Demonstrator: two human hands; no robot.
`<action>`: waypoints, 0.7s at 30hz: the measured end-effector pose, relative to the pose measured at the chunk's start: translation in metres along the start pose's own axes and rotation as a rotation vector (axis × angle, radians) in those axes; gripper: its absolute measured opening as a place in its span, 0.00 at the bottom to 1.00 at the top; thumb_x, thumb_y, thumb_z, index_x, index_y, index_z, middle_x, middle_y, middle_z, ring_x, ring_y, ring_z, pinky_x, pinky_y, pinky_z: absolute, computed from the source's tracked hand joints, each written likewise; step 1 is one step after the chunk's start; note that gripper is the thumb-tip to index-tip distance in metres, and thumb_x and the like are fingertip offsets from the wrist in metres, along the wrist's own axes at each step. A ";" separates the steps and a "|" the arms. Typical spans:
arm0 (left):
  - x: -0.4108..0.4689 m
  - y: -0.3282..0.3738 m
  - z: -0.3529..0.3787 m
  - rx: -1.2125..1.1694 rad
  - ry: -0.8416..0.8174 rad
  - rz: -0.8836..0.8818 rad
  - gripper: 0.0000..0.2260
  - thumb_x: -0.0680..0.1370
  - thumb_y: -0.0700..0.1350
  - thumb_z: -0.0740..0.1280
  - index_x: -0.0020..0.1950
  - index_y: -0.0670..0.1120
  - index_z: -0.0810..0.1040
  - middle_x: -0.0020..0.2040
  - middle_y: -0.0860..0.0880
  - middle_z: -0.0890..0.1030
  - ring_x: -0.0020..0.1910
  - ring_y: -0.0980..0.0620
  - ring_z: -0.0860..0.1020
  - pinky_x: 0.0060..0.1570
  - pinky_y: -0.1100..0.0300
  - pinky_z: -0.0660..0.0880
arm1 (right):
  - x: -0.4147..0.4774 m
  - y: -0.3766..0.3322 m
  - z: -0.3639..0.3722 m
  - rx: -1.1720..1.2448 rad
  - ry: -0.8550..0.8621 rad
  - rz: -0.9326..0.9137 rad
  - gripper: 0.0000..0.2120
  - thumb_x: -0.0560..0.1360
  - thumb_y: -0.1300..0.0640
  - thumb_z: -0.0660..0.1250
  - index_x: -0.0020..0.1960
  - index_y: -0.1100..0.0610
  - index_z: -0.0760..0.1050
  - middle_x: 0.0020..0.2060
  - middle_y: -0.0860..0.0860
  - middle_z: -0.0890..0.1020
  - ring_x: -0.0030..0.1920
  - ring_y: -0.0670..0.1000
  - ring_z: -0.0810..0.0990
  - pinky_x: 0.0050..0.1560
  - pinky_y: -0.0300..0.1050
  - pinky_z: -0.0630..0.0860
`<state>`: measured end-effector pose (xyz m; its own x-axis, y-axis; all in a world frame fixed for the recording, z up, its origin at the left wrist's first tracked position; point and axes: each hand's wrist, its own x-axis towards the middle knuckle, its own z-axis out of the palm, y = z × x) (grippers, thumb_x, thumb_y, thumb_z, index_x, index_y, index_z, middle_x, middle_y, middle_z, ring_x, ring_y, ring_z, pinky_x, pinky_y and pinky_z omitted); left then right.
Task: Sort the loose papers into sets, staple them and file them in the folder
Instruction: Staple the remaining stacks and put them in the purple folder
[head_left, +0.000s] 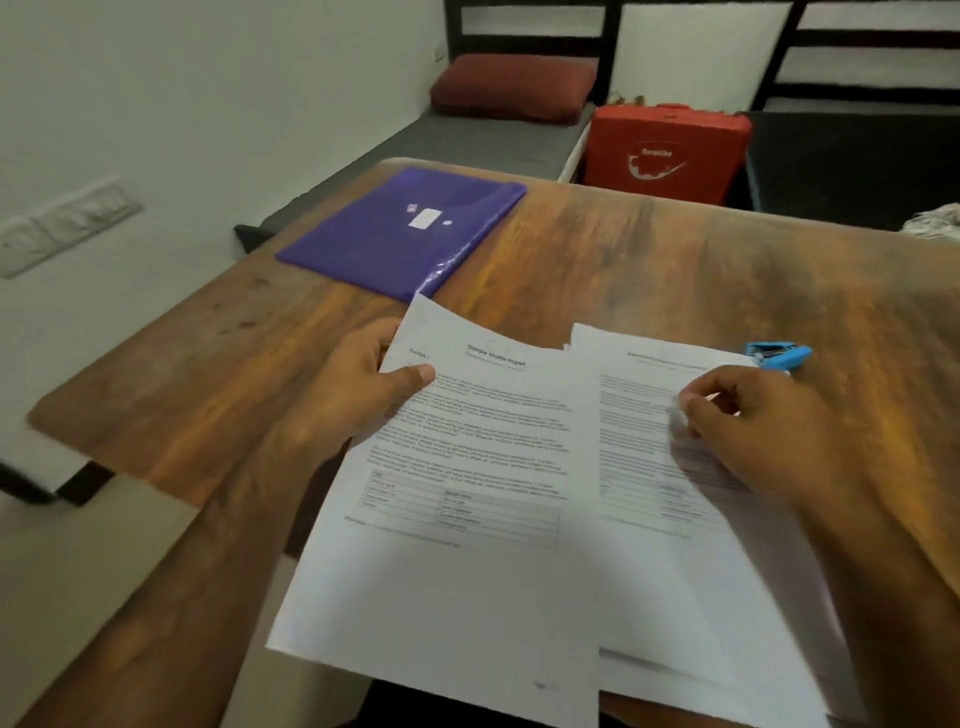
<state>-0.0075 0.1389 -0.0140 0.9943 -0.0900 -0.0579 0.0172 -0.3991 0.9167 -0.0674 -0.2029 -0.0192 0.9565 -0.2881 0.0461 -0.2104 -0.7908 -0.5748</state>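
The health report sheet (467, 467) is light and floppy. The left hand (363, 384) pinches its top edge, a good grip. The right hand (753, 431) curls on the other sheet (649, 493); I cannot tell its grip.

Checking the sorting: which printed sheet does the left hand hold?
The sheet headed Sample Health Report; the left hand pinches its upper left edge. The other sheet lies beneath the right hand.

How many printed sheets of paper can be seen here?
2. The left hand holds the left sheet; the right hand pinches the right sheet. More may be hidden beneath.
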 end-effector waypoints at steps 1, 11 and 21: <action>-0.002 -0.006 -0.008 0.062 0.042 -0.011 0.13 0.79 0.41 0.73 0.62 0.50 0.78 0.52 0.56 0.86 0.49 0.53 0.86 0.52 0.49 0.84 | -0.001 -0.013 0.002 -0.102 0.018 -0.058 0.05 0.79 0.51 0.68 0.45 0.47 0.81 0.38 0.44 0.84 0.40 0.51 0.82 0.43 0.48 0.77; -0.012 -0.055 -0.080 0.552 0.238 -0.227 0.36 0.77 0.63 0.70 0.81 0.54 0.61 0.76 0.51 0.71 0.72 0.46 0.72 0.74 0.44 0.68 | -0.046 -0.137 0.088 -0.199 -0.346 -0.613 0.21 0.80 0.39 0.65 0.70 0.43 0.75 0.69 0.44 0.75 0.68 0.50 0.71 0.69 0.54 0.71; -0.027 0.016 -0.014 0.909 0.229 0.035 0.21 0.82 0.58 0.66 0.71 0.49 0.73 0.68 0.47 0.77 0.65 0.46 0.75 0.68 0.46 0.73 | -0.040 -0.112 0.073 -0.192 -0.220 -0.536 0.15 0.80 0.40 0.65 0.65 0.42 0.78 0.63 0.43 0.77 0.64 0.49 0.73 0.65 0.51 0.72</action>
<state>-0.0328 0.1480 0.0080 0.9909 0.0278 0.1318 -0.0062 -0.9681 0.2505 -0.0672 -0.0632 -0.0167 0.9542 0.2794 0.1067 0.2991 -0.8838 -0.3597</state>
